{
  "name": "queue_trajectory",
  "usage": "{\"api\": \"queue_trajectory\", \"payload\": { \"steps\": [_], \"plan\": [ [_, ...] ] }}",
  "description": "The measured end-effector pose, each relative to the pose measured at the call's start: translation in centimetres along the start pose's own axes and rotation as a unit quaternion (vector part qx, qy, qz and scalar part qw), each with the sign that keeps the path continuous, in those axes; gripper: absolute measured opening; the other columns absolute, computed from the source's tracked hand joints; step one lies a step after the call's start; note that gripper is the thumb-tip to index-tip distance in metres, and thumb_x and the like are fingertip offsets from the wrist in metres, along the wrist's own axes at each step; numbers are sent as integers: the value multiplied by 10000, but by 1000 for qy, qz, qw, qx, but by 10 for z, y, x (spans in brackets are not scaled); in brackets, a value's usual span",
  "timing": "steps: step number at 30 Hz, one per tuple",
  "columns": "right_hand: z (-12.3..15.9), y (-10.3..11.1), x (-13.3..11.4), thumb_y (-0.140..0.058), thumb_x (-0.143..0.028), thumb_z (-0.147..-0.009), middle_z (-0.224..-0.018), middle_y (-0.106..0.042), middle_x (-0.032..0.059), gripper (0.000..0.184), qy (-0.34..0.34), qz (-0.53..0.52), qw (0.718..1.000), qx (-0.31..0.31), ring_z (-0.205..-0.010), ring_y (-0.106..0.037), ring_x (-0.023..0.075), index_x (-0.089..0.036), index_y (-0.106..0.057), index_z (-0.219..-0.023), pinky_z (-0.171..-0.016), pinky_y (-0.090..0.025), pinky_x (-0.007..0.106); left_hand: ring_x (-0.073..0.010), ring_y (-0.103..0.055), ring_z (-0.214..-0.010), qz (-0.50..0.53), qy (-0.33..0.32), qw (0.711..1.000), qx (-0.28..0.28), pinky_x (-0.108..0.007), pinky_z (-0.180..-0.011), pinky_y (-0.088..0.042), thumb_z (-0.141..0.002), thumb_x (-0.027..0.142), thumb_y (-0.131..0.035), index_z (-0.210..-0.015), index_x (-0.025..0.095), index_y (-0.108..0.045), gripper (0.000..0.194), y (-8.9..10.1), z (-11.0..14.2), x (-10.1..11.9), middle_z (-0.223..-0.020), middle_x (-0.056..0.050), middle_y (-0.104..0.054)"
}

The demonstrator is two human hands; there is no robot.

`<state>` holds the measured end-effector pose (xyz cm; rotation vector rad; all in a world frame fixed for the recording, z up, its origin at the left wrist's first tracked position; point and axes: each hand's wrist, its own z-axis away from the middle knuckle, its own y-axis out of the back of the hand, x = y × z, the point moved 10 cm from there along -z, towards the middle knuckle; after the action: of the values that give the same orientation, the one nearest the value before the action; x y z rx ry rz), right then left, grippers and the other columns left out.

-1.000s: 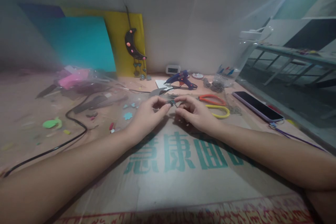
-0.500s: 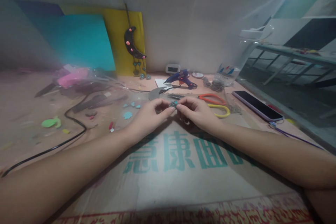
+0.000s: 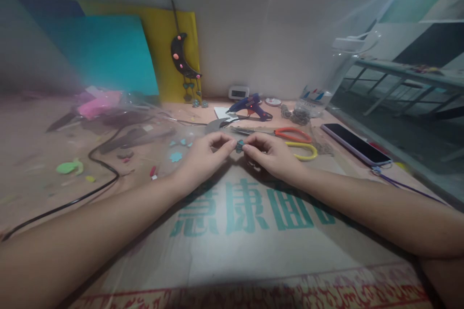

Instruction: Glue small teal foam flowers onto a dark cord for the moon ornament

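Between the fingertips of both hands is a small dark-teal piece (image 3: 239, 146), perhaps a little flower shape; its details are too small to make out. My left hand (image 3: 213, 151) pinches its left side with thumb and forefinger. My right hand (image 3: 270, 153) grips it from the right in the same way. Light-blue cut pieces lie left of my left hand, among them a flower shape (image 3: 176, 157). Just beyond the hands are red-handled scissors (image 3: 292, 134) and a yellow handle (image 3: 306, 151), partly hidden by my right hand.
A blue glue gun (image 3: 250, 106) rests at the back by a white digital clock (image 3: 238, 92). A black moon ornament (image 3: 180, 57) hangs before yellow card. The phone (image 3: 355, 145) lies right, a black cable (image 3: 105, 159) left. Printed cardboard (image 3: 232, 256) covers the front.
The teal piece has been turned slightly between my fingertips and now looks narrower and more upright. Both hands stay in nearly the same place; the view has shifted slightly.
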<state>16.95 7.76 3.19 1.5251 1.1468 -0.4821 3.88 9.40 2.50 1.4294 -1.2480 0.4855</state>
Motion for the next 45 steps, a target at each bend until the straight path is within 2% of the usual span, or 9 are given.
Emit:
{"api": "queue_trajectory", "payload": {
  "steps": [9, 19, 22, 25, 28, 33, 36, 40, 45],
  "plan": [
    [1, 0, -2, -574, -321, -886, -614, -565, -45, 160, 8, 6, 1000, -7, -495, -485, 78, -171, -602, -837, -493, -396, 212, -158, -609, -799, -8, -23, 1000, 1, -265, -759, -442, -902, 367, -552, -829, 171, -657, 234, 1, -1, 7, -822, -3, -679],
    [0, 0, 1, -572, -331, -891, -613, -563, -43, 168, 9, -16, 1000, 4, -501, -490, 81, -173, -595, -840, -492, -395, 215, -203, -641, -860, -15, -49, 999, -3, -308, -802, -480, -947, 405, -474, -921, 197, -706, 313, -3, -2, 3, -893, -34, -717],
    [0, 1, 1, -566, -338, -894, -603, -556, -44, 175, 8, -16, 1000, 7, -499, -487, 85, -173, -593, -843, -493, -389, 222, -207, -637, -910, 24, -34, 999, -5, -315, -823, -481, -965, 428, -431, -965, 201, -697, 349, -5, -3, -1, -944, -48, -711],
    [1, 2, 3, -567, -356, -896, -577, -536, -55, 186, 1, -33, 999, 10, -478, -467, 83, -177, -584, -845, -489, -378, 226, -190, -623, -896, 66, -15, 997, 24, -305, -811, -474, -973, 429, -402, -925, 197, -654, 345, 1, -3, -6, -913, -43, -676],
    [1, 2, 4, -565, -371, -900, -574, -526, -59, 198, -5, -41, 999, 10, -470, -458, 81, -180, -580, -851, -483, -374, 225, -167, -589, -832, 61, -6, 996, 57, -291, -774, -453, -962, 373, -412, -829, 198, -573, 272, 9, -3, -11, -818, -10, -602],
    [1, 3, 2, -572, -366, -899, -613, -545, -47, 196, 3, -19, 1000, 18, -503, -488, 87, -178, -579, -844, -490, -383, 225, -148, -564, -774, 73, 16, 996, 49, -275, -715, -433, -890, 202, -413, -902, 210, -543, 130, 6, -5, -22, -794, 17, -562],
    [1, 6, 2, -568, -368, -903, -621, -549, -45, 197, 8, -18, 999, 32, -514, -491, 90, -179, -584, -848, -504, -388, 229, -152, -588, -858, 81, 7, 996, 40, -279, -781, -453, -841, 168, -479, -961, 198, -573, 155, 3, -6, -18, -914, -6, -616],
    [1, 8, 1, -570, -371, -904, -639, -559, -40, 200, 12, -20, 999, 38, -519, -493, 90, -179, -583, -851, -510, -393, 230, -191, -613, -961, 40, 1, 999, -4, -317, -880, -465, -842, 317, -597, -1056, 172, -624, 259, -6, -4, -5, -1019, -49, -668],
    [2, 4, 4, -575, -386, -905, -613, -544, -48, 210, 1, -33, 999, 20, -508, -486, 92, -183, -584, -849, -502, -391, 228, -202, -629, -894, -33, -30, 999, -16, -323, -840, -474, -866, 378, -585, -918, 187, -659, 212, -5, 0, 10, -937, -33, -704]
  ]
}}
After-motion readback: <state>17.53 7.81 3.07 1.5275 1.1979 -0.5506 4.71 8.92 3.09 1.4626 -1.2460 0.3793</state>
